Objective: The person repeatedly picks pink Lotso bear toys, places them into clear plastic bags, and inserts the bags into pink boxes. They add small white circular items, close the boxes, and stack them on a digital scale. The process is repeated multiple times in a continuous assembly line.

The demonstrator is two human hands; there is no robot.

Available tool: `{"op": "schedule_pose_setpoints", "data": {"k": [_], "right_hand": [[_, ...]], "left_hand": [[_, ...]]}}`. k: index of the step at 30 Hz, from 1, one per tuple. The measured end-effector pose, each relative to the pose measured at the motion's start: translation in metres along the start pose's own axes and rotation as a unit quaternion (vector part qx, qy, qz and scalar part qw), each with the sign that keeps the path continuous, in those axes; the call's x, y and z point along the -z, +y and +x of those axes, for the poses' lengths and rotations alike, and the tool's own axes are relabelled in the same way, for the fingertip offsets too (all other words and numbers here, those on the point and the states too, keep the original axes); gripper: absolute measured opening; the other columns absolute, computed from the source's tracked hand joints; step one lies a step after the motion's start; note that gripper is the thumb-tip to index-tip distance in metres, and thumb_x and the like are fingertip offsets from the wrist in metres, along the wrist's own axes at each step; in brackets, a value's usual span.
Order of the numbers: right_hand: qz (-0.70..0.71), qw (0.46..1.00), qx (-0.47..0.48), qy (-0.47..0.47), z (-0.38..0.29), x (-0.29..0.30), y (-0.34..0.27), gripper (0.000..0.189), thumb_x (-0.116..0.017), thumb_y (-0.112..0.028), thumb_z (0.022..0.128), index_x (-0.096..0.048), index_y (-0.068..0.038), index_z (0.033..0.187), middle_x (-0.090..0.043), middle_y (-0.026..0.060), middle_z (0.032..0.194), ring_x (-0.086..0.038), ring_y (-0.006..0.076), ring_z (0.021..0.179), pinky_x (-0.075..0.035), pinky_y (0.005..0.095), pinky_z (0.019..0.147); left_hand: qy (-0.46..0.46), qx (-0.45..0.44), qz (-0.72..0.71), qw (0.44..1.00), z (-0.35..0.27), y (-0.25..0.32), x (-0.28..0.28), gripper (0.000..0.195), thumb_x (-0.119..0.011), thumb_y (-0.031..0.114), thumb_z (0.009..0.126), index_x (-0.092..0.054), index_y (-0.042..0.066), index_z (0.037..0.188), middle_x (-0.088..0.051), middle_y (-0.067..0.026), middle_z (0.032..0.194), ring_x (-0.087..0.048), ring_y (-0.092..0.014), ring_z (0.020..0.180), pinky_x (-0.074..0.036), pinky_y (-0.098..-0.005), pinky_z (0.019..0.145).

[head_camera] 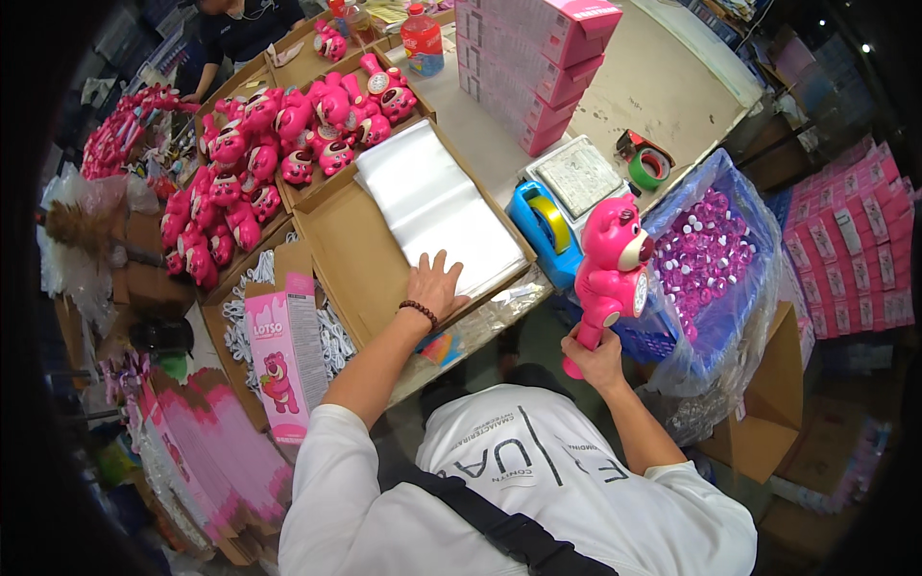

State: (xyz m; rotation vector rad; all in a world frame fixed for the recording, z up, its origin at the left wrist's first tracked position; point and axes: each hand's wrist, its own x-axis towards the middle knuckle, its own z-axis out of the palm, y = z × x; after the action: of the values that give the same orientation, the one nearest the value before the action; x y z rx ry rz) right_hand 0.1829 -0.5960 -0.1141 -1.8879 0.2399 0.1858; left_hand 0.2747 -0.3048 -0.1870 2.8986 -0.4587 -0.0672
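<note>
My right hand is closed around the handle of a pink bear-shaped toy wand, held upright with the bear's head at the top. Flat on a stack of clear plastic bags rests my left hand, fingers spread, near the stack's front edge. The bags lie in a shallow cardboard tray, whose bare bottom shows on the left. A pink printed box leans beside the tray over a carton of white cords.
Several more pink bear toys fill trays at the back left. A blue tape dispenser, a roll of green tape and stacked pink boxes stand on the table. A lined blue crate holds small purple bottles. Another person sits opposite.
</note>
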Motion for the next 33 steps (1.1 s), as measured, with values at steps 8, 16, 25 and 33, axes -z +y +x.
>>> {"op": "schedule_pose_setpoints", "data": {"k": [8, 16, 25, 33], "right_hand": [[-0.003, 0.997, -0.013, -0.078, 0.048, 0.040, 0.012, 0.021, -0.073, -0.017, 0.079, -0.062, -0.001, 0.086, -0.061, 0.0061, 0.071, -0.057, 0.0142, 0.066, -0.049, 0.0322, 0.064], [-0.069, 0.978, 0.071, -0.184, 0.056, 0.040, 0.011, 0.044, -0.065, -0.030, 0.089, -0.052, -0.004, 0.122, -0.063, 0.0154, 0.083, -0.064, 0.0298, 0.076, -0.050, 0.0389, 0.070], [-0.120, 0.956, 0.000, -0.267, 0.049, -0.008, 0.003, 0.049, -0.062, -0.039, 0.089, -0.058, -0.001, 0.118, -0.066, 0.0227, 0.099, -0.064, 0.0384, 0.095, -0.049, 0.0426, 0.084], [-0.160, 0.954, -0.105, -0.230, 0.037, -0.024, 0.005, 0.048, -0.054, -0.043, 0.093, -0.061, -0.002, 0.117, -0.067, 0.0226, 0.097, -0.065, 0.0380, 0.093, -0.049, 0.0432, 0.081]], "left_hand": [[-0.020, 0.056, -0.064, 0.996, 0.012, 0.003, -0.008, 0.012, -0.063, 0.016, 0.084, -0.069, 0.005, 0.084, -0.065, -0.0145, 0.093, -0.061, -0.032, 0.090, -0.051, -0.0442, 0.077], [-0.038, 0.280, -0.298, 0.912, 0.029, -0.017, -0.022, 0.020, -0.075, 0.019, 0.078, -0.068, 0.000, 0.077, -0.066, -0.0101, 0.069, -0.060, -0.018, 0.064, -0.051, -0.0345, 0.064], [-0.061, 0.234, -0.376, 0.894, 0.036, -0.053, -0.073, 0.028, -0.079, 0.025, 0.075, -0.068, 0.000, 0.081, -0.069, -0.0182, 0.079, -0.066, -0.025, 0.072, -0.052, -0.0352, 0.066], [-0.121, 0.220, -0.367, 0.896, 0.046, -0.049, -0.060, 0.039, -0.084, 0.034, 0.068, -0.070, 0.001, 0.082, -0.071, -0.0166, 0.082, -0.068, -0.028, 0.077, -0.053, -0.0367, 0.072]]}}
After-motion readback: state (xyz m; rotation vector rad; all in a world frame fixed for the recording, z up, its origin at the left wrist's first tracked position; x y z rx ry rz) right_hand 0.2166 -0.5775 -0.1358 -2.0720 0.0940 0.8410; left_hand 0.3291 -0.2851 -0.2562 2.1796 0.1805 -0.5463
